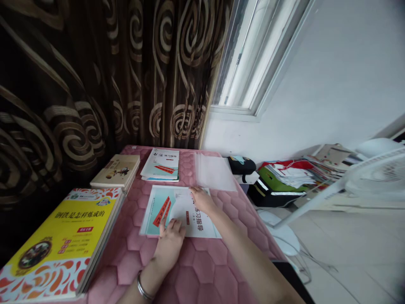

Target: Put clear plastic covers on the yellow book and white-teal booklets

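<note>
A thin white and pale-green workbook with a red diagonal banner lies sideways in front of me, its Chinese title turned. Along its left end a clear, shiny edge shows, like a plastic cover. My left hand rests on its near edge with fingers laid on the front, slightly spread. At the far edge, my right hand has its fingers bent and closed at the workbook's border; the fingertips are partly hidden. Just beyond lies a stack of similar workbooks. Clear plastic sleeves lie to the right of that stack.
A pink quilted pad covers the table. Left are a thick yellow book stack and a smaller beige book stack. Behind hangs a dark patterned curtain. Right of the table stand a white fan, bags and piled papers.
</note>
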Motion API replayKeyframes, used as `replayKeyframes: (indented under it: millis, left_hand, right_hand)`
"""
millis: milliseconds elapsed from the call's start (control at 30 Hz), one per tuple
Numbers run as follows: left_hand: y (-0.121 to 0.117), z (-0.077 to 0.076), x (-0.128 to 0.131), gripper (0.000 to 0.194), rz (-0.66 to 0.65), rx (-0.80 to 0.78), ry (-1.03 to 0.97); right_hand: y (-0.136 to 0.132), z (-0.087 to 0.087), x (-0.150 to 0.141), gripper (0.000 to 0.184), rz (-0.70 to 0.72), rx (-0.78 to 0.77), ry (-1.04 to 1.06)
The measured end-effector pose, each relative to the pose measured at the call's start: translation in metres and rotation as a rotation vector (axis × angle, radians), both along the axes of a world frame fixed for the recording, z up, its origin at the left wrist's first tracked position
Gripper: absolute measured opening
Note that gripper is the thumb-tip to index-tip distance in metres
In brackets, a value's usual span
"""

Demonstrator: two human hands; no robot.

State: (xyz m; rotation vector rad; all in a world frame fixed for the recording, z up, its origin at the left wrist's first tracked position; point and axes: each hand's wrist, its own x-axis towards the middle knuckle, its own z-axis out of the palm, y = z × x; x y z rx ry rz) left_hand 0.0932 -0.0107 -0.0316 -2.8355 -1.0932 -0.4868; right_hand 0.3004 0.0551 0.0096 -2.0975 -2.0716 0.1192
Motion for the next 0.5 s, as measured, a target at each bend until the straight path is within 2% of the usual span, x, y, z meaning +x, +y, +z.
replayKeyframes:
  millis: [133, 267, 400, 500]
  left_hand:
    - [0.002, 0.000, -0.002, 0.028, -0.033, 0.037, 0.023]
    - [0.002, 0.001, -0.006, 0.024, -0.066, 0.039, 0.045]
    - [0.003, 0.003, -0.018, 0.028, -0.058, 0.021, 0.064]
    - [0.003, 0.007, -0.036, 0.034, 0.012, -0.042, 0.041]
  right_hand:
    - [0.026, -0.005, -0.008, 0.037, -0.021, -0.055, -0.036]
    - [0.038, -0.005, -0.007, 0.031, -0.064, -0.093, -0.048]
    - [0.036, -0.001, 0.003, 0.027, -0.102, -0.118, -0.027]
    - [0.024, 0.001, 0.013, 0.023, -0.130, -0.162, 0.024]
